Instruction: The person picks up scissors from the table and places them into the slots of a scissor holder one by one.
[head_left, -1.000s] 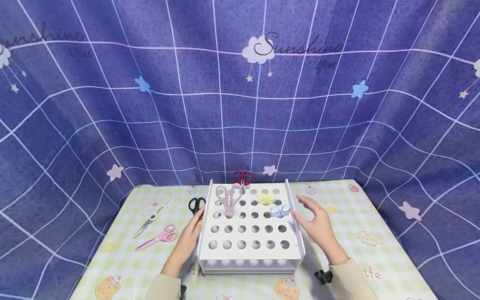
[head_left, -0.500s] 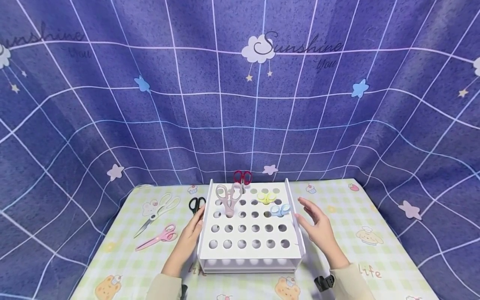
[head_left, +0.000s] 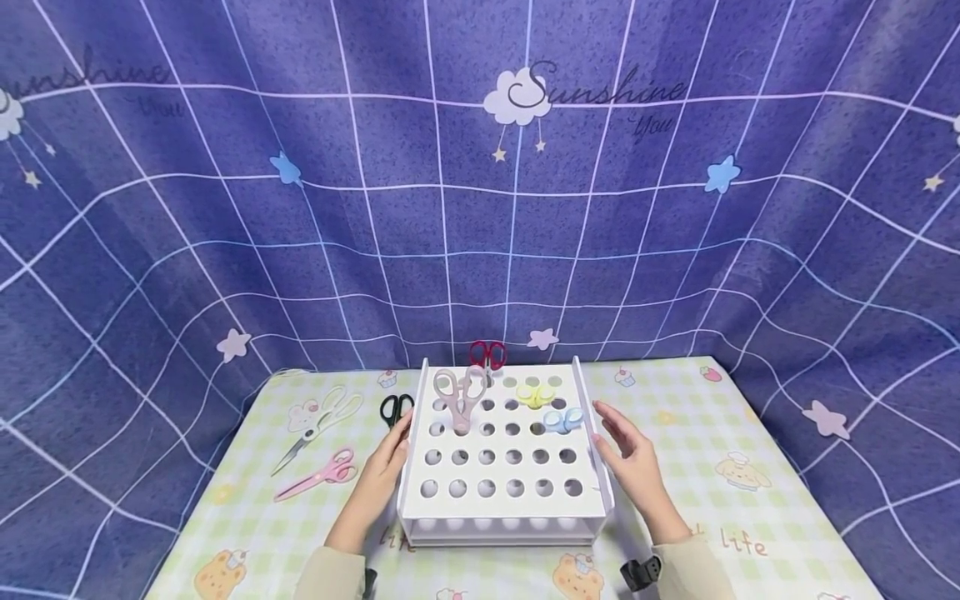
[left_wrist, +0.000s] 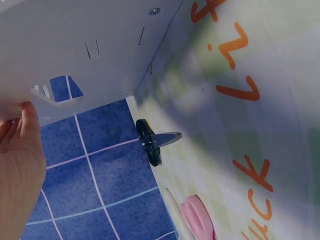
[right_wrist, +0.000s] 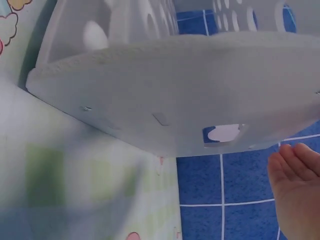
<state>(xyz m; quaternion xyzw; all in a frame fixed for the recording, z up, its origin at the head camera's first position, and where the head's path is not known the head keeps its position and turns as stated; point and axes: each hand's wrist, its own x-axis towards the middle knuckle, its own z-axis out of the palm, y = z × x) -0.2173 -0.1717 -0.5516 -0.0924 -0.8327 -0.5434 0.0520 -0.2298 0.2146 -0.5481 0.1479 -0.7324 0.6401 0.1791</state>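
Note:
A white rack (head_left: 501, 505) with rows of round holes stands before me on the table. Red scissors (head_left: 488, 362), mauve scissors (head_left: 461, 410), yellow scissors (head_left: 536, 397) and light blue scissors (head_left: 562, 421) stick up from it, handles uppermost. My left hand (head_left: 375, 483) rests along the rack's left side panel, its thumb against the panel in the left wrist view. Black-handled scissors (left_wrist: 146, 143) lie just beyond that hand. At the right side panel (right_wrist: 150, 95), my right hand (head_left: 637, 475) has its fingers spread, very close to the panel; contact cannot be made out.
White-handled scissors (head_left: 308, 434) and pink scissors (head_left: 322, 477) lie on the left of the checkered tablecloth (head_left: 247, 517). A blue grid-patterned curtain (head_left: 420, 217) hangs behind the table and along both sides.
My right hand has moved slightly down and in toward the rack's right panel. The left hand, rack and scissors have kept their places; the view shifted a little.

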